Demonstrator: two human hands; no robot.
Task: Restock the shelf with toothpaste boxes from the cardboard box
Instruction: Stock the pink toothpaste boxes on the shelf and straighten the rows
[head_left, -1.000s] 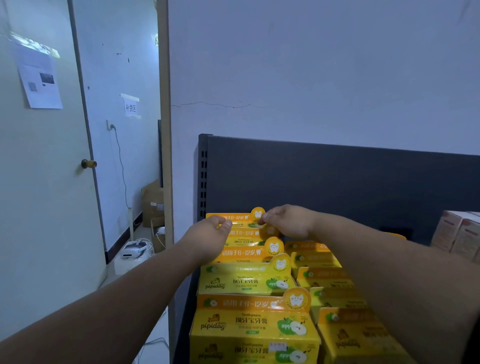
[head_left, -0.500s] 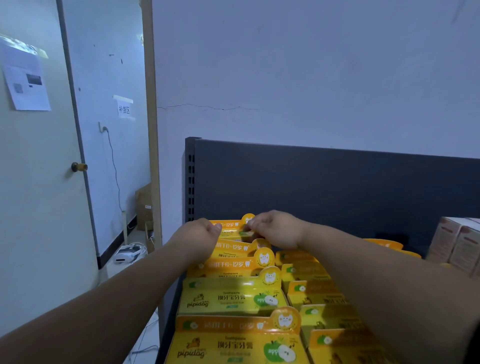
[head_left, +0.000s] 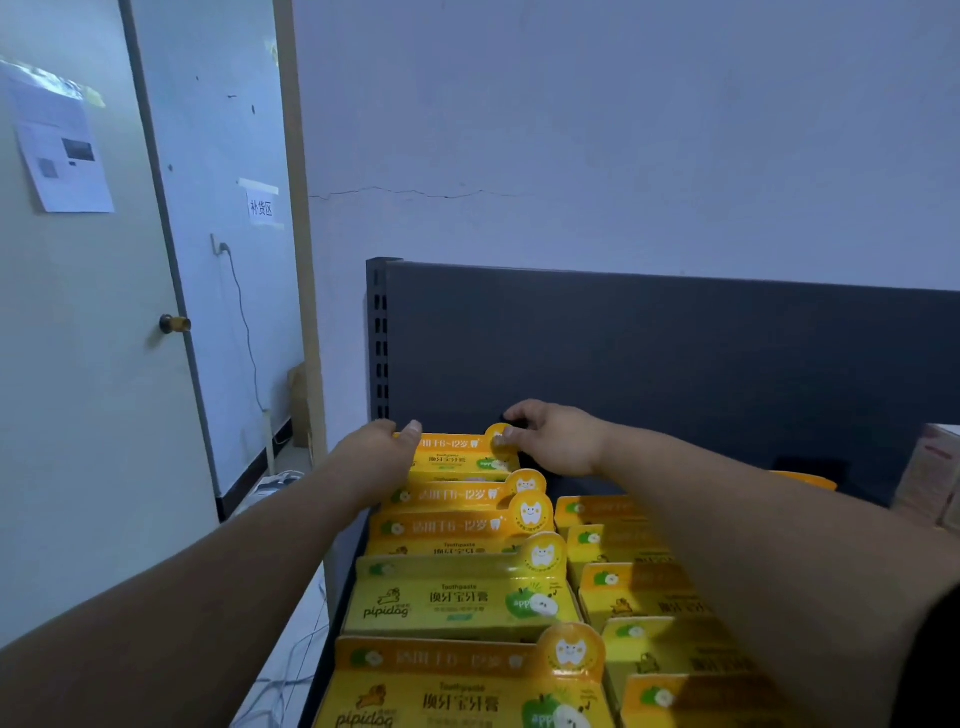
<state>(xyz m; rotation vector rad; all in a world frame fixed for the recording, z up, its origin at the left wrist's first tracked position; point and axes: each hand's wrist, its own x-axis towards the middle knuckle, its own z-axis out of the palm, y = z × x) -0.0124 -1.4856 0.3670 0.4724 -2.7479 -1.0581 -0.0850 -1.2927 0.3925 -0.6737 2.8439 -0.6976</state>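
Yellow-and-orange toothpaste boxes (head_left: 462, 603) are stood in two rows running back toward the dark back panel (head_left: 675, 364) of the shelf. "pipidog" and "Toothpaste" are read on the near fronts, with Chinese lettering between them and "6–12" on the orange header strips. A green apple mark is lettered "app…", cut off. A cartoon tooth is printed on each round tab.

The rearmost toothpaste box (head_left: 457, 457) of the left row is stood upright just before the panel, held between both hands. Its left end is gripped by the left hand (head_left: 382, 452), thumb laid over the top edge; the fingers behind are hidden, so the wrap is only probable. Its round tab at the top right corner is pinched by the right hand (head_left: 558, 441), fingers curled above it.

A wall sign (head_left: 261, 208) reading "补货区" is taped up left of the shelf. A printed sheet (head_left: 62, 150) is fixed to the door (head_left: 93, 415); its text is too small to read.
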